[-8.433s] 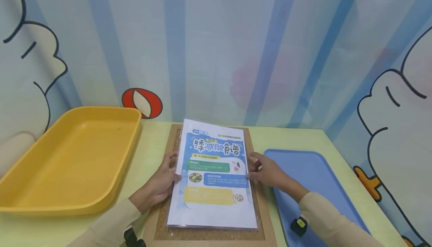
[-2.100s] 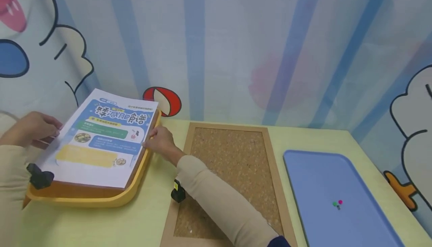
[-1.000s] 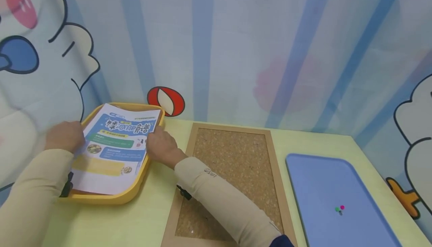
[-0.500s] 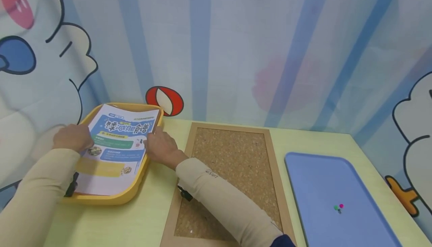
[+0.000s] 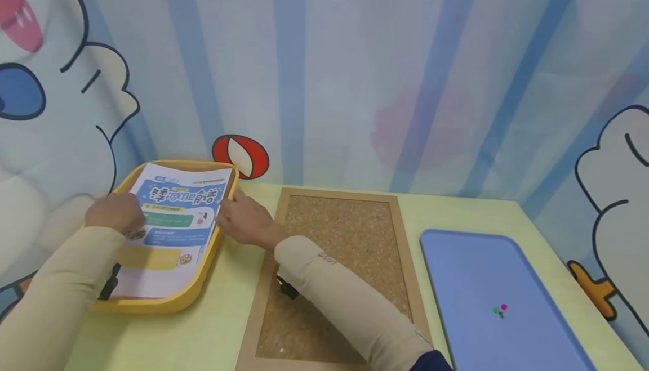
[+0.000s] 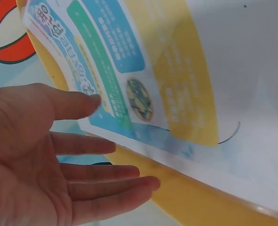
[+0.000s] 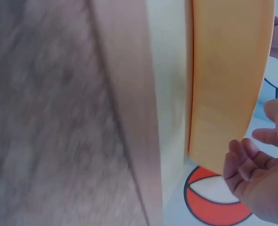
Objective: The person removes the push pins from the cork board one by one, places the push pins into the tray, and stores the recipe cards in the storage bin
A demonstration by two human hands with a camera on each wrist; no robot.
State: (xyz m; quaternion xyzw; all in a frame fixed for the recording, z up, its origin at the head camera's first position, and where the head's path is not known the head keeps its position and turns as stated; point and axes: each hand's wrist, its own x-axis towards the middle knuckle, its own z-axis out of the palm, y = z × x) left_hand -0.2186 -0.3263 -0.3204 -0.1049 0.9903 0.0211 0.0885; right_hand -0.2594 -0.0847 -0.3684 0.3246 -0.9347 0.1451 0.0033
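Note:
A laminated printed sheet (image 5: 167, 236) with blue, green and yellow blocks lies inside the yellow tray (image 5: 177, 303) at the left. My left hand (image 5: 115, 213) is at the sheet's left edge; in the left wrist view its fingers are extended, the thumb overlaps the sheet's border, and nothing is gripped. On the tray's other side, my right hand (image 5: 248, 219) is beside the right rim. Its fingers (image 7: 244, 165) are loosely bent in the right wrist view and hold nothing.
A wood-framed cork board (image 5: 350, 236) lies mid-table, beneath the right forearm. To its right is a blue tray (image 5: 476, 269) holding a few small push pins (image 5: 501, 310). A cartoon-printed curtain (image 5: 334, 78) stands behind the table.
Both hands have carried the laminated sheet from over the cork board leftward into the yellow tray and let go of it. The push pins on the blue tray have come into view.

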